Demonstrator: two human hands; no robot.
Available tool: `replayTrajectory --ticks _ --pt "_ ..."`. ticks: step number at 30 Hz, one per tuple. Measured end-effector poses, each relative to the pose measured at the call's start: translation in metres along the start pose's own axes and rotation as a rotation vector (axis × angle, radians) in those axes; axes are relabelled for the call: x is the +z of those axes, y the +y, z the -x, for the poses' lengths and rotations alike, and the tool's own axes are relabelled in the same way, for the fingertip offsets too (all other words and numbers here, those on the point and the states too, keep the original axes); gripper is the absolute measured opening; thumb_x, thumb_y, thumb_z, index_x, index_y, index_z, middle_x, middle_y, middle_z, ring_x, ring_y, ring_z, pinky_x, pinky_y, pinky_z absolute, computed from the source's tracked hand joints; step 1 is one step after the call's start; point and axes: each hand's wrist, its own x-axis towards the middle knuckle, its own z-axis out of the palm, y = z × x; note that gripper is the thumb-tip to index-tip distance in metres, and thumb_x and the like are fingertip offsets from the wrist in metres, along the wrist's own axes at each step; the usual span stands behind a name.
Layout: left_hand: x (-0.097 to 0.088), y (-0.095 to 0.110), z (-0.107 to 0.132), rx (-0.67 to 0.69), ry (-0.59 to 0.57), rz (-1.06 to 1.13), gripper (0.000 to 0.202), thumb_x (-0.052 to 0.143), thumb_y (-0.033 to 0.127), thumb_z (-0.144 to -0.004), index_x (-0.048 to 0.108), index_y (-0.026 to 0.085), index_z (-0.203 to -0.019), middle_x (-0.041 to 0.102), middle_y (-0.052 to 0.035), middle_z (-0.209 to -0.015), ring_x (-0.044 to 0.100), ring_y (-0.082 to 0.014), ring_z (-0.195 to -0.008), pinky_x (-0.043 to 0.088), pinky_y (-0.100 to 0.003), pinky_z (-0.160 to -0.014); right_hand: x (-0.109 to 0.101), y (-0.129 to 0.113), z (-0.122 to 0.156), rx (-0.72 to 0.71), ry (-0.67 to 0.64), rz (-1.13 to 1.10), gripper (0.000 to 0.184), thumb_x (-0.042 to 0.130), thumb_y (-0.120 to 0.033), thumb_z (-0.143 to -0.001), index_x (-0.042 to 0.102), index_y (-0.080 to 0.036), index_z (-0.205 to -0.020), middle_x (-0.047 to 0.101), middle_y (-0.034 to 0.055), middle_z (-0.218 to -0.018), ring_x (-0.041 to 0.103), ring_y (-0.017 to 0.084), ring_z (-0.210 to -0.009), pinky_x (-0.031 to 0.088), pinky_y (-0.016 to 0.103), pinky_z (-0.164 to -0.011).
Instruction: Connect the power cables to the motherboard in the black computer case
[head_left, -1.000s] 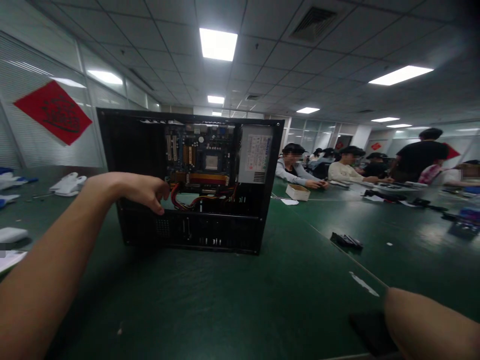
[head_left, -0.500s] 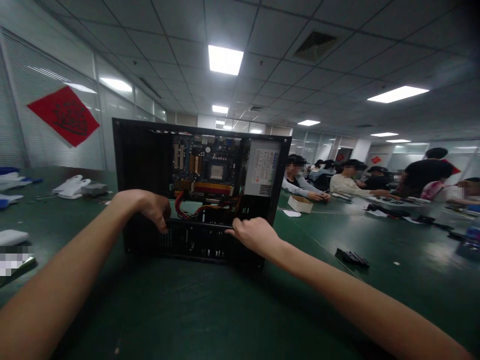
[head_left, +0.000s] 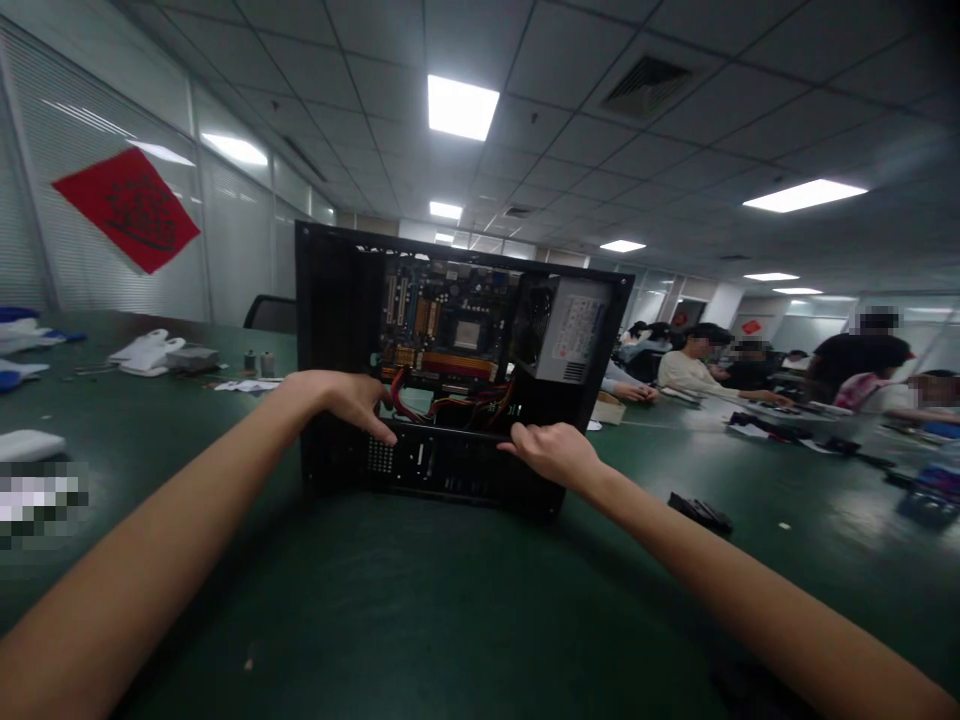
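Note:
A black computer case stands on edge with its side open toward me. Inside it show the motherboard, a silver power supply at the right and a bundle of red, yellow and black cables. My left hand is closed over the case's lower rail, thumb in front and the other fingers hidden behind. Farther right on that rail, my right hand grips it with fingers curled over. Whether the case's bottom rests on the table or hangs just above it, I cannot tell.
The green table spreads all around. A black part lies to the right, a pale box partly behind the case. White bags, a grey block and small metal cylinders sit at left. Several people work along the far right.
Both hands and the case have shifted right and slightly away across the table. The case now covers more of the pale box, and a chair and small cylinders show at its left.

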Motion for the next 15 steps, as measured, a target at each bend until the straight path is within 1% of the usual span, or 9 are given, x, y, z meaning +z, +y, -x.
replayTrajectory --ticks 1,3,5,7,9,11,12,13,15 --pt "0.001 0.000 0.000 0.017 -0.036 0.033 0.075 0.065 0.073 -0.074 0.068 0.022 -0.130 0.069 -0.0124 -0.130 0.066 -0.0301 -0.114 0.050 -0.034 -0.095 0.001 0.001 0.000 0.000 -0.005 -0.007 0.051 0.031 -0.048 -0.107 0.065 -0.012 -0.095 0.073 0.0121 -0.076 0.073 0.026 -0.067 0.018 0.030 -0.048" --pt "0.002 0.001 0.000 0.048 -0.079 0.095 0.070 0.050 0.069 -0.088 0.062 0.021 -0.137 0.064 -0.0119 -0.138 0.062 -0.0276 -0.122 0.047 -0.032 -0.100 0.002 0.001 0.001 0.012 -0.019 -0.037 0.049 0.033 -0.048 -0.107 0.065 -0.013 -0.095 0.074 0.0115 -0.077 0.073 0.026 -0.069 0.021 0.030 -0.049" --pt "0.002 0.003 -0.001 0.079 -0.045 0.134 0.064 0.045 0.062 -0.094 0.059 0.020 -0.139 0.060 -0.0113 -0.143 0.059 -0.0260 -0.127 0.045 -0.031 -0.104 -0.002 -0.001 0.000 0.041 -0.020 -0.094 0.047 0.036 -0.048 -0.106 0.066 -0.014 -0.095 0.074 0.0112 -0.079 0.073 0.026 -0.072 0.028 0.030 -0.051" --pt "0.000 0.010 -0.003 0.127 0.009 0.154 0.058 0.048 0.053 -0.095 0.056 0.020 -0.142 0.057 -0.0105 -0.147 0.056 -0.0247 -0.131 0.043 -0.030 -0.106 -0.009 -0.004 -0.004 0.074 0.022 -0.193 0.043 0.039 -0.048 -0.105 0.065 -0.014 -0.096 0.074 0.0116 -0.087 0.072 0.026 -0.079 0.036 0.030 -0.058" --pt "-0.003 0.020 -0.006 0.194 0.067 0.152 0.056 0.052 0.041 -0.094 0.052 0.021 -0.146 0.053 -0.0092 -0.151 0.054 -0.0229 -0.133 0.042 -0.029 -0.108 -0.020 -0.007 -0.012 0.082 0.109 -0.341 0.037 0.043 -0.044 -0.105 0.064 -0.013 -0.102 0.073 0.0132 -0.099 0.070 0.026 -0.090 0.044 0.031 -0.068" --pt "-0.005 0.031 -0.010 0.270 0.110 0.116 0.057 0.052 0.030 -0.092 0.050 0.023 -0.148 0.051 -0.0065 -0.152 0.052 -0.0212 -0.135 0.041 -0.028 -0.109 -0.033 -0.010 -0.026 0.062 0.196 -0.532 0.032 0.047 -0.041 -0.104 0.062 -0.013 -0.110 0.070 0.0146 -0.110 0.067 0.025 -0.101 0.047 0.032 -0.079" --pt "-0.005 0.036 -0.012 0.303 0.120 0.092 0.057 0.051 0.025 -0.090 0.052 0.024 -0.147 0.053 -0.0054 -0.151 0.053 -0.0205 -0.134 0.042 -0.028 -0.108 -0.039 -0.012 -0.036 0.050 0.222 -0.638 0.031 0.049 -0.041 -0.103 0.061 -0.014 -0.112 0.069 0.0146 -0.113 0.066 0.025 -0.104 0.047 0.032 -0.082" --pt "-0.005 0.039 -0.014 0.324 0.122 0.065 0.056 0.050 0.020 -0.088 0.055 0.023 -0.144 0.056 -0.0053 -0.148 0.055 -0.0203 -0.132 0.043 -0.028 -0.107 -0.044 -0.013 -0.046 0.050 0.231 -0.751 0.029 0.051 -0.041 -0.102 0.062 -0.015 -0.109 0.070 0.0132 -0.111 0.066 0.023 -0.102 0.047 0.032 -0.083" --pt "-0.003 0.041 -0.017 0.329 0.123 0.010 0.054 0.049 0.013 -0.084 0.063 0.021 -0.136 0.064 -0.0065 -0.139 0.061 -0.0209 -0.124 0.046 -0.028 -0.103 -0.048 -0.018 -0.069 0.095 0.205 -0.967 0.028 0.057 -0.044 -0.099 0.061 -0.016 -0.101 0.071 0.0095 -0.099 0.066 0.020 -0.091 0.046 0.030 -0.077"
